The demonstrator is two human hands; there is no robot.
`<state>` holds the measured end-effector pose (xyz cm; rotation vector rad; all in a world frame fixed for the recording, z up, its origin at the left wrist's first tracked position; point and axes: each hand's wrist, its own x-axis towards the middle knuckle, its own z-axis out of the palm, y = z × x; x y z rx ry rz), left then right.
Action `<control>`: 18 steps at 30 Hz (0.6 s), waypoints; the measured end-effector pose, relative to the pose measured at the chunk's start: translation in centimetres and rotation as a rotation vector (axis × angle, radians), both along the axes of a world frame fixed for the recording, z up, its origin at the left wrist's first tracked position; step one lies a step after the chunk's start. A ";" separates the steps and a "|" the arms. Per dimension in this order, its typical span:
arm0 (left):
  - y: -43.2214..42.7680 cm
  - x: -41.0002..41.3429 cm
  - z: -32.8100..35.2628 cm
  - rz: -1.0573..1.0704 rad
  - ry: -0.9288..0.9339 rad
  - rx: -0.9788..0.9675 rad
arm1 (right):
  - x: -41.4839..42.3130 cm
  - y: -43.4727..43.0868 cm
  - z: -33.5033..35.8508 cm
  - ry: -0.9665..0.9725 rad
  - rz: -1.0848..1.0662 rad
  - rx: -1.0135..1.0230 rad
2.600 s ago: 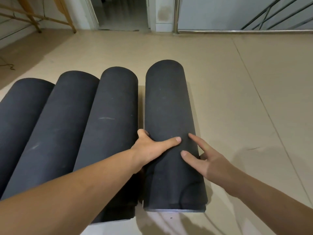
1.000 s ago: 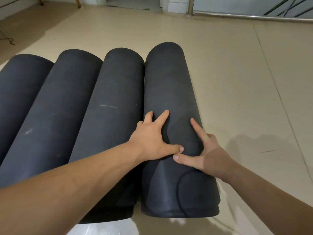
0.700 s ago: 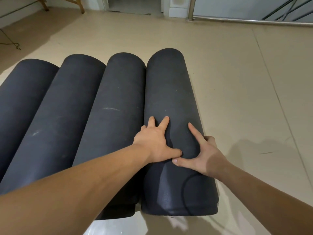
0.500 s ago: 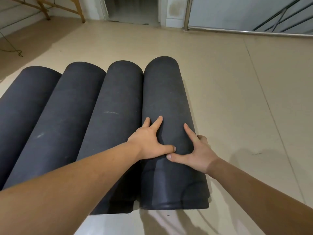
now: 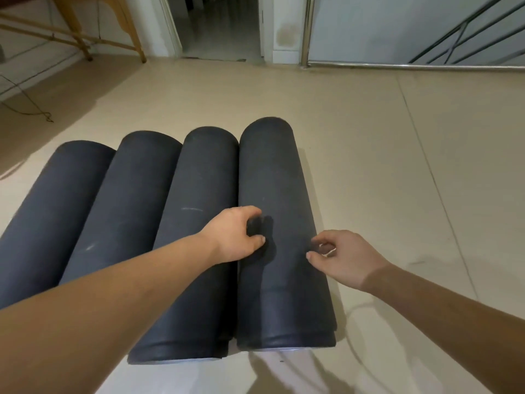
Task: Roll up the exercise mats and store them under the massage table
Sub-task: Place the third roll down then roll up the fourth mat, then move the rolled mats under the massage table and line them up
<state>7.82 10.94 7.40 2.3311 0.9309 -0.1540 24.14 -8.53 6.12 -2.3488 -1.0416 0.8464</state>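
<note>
Several dark grey rolled exercise mats lie side by side on the beige floor, ends towards me. The rightmost roll touches its neighbour. My left hand hovers just over the rightmost roll's top, fingers loosely curled, casting a shadow on it and holding nothing. My right hand is lifted at the roll's right flank, its fingers bent and apart, also with nothing in it. The massage table's wooden legs stand at the far left by the wall.
Two more rolls lie further left. A thin cable trails on the floor at left. A doorway is straight ahead, and a metal stair railing at the far right. Bare floor stretches right of the rolls.
Both hands have lifted off the rightmost roll and their fingers have curled. The right hand has drawn away to the roll's right side. My view has tilted up, showing more of the room.
</note>
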 end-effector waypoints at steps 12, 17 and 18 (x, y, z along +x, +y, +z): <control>-0.8 -3.6 35.0 0.259 -0.089 -0.267 | 0.9 6.7 35.2 0.203 -0.114 0.073; -0.6 -1.8 47.9 0.445 -0.073 -0.348 | 3.3 11.4 49.7 0.270 -0.018 0.030; -0.7 -0.7 49.7 0.462 -0.068 -0.358 | 4.3 12.2 52.1 0.279 0.011 0.036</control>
